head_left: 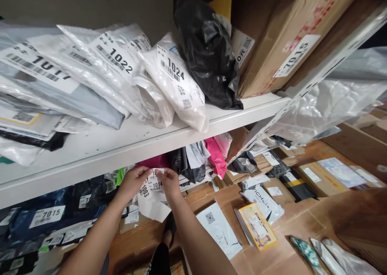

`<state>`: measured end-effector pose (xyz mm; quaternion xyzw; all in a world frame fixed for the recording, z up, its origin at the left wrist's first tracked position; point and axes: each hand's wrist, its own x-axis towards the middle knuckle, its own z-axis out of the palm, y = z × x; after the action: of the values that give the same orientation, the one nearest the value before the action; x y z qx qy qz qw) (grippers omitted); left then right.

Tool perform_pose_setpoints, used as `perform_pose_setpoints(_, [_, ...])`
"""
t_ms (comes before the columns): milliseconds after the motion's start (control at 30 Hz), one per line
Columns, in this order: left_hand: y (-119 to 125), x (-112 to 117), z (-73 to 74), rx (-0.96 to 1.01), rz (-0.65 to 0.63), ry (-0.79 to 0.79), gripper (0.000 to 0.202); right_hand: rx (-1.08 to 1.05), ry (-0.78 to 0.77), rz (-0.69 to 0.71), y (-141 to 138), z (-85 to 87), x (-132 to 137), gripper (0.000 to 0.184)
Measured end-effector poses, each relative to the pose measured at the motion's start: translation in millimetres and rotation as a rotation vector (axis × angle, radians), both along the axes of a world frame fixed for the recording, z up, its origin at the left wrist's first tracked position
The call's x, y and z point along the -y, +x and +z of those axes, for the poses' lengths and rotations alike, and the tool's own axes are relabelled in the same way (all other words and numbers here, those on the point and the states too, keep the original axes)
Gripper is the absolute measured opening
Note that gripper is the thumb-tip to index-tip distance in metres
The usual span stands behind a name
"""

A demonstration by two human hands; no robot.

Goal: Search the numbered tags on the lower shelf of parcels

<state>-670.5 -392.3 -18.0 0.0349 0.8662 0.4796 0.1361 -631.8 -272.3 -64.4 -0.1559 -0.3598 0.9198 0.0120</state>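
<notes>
Both my hands reach under the white shelf board [127, 144] into the lower shelf. My left hand [133, 181] and my right hand [169, 182] pinch the top edge of a white label [155, 180] marked 1014, one at each side. The label lies on a white mailer bag [152, 206] that also shows a tag 1003. Behind it are a magenta bag [154, 161] and black bags [178, 162].
The upper shelf holds white mailer bags with labels 1022 [119, 59] and 1024 [175, 71], a black bag [208, 49] and a cardboard box [290, 37]. On the floor lie cardboard boxes, white parcels and a yellow package [256, 226]. Dark bags labelled 7015 [48, 216] sit lower left.
</notes>
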Motion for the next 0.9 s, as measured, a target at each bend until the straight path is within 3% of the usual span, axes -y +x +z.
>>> perform_pose_setpoints(267, [3.6, 19.5, -8.2, -0.037, 0.02, -0.004, 0.043, 0.02, 0.009, 0.003, -5.8, -17.7, 27.2, 0.04])
perform_pose_setpoints(367, [1.9, 23.6, -10.5, -0.085, 0.034, -0.053, 0.035, 0.004, 0.003, -0.01, -6.8, -17.5, 26.9, 0.036])
perform_pose_setpoints(500, [0.5, 20.3, -10.1, -0.085, 0.054, 0.018, 0.035, -0.012, 0.007, -0.023, -8.5, -17.5, 23.3, 0.042])
perform_pose_setpoints(667, [2.5, 14.4, -9.0, -0.053, 0.105, 0.09, 0.036, 0.009, 0.005, -0.015, -8.4, -21.7, 24.0, 0.035])
perform_pose_setpoints(900, [11.4, 15.0, -18.9, -0.004, 0.119, 0.115, 0.033, 0.023, -0.038, -0.074, 2.8, -20.2, 19.3, 0.038])
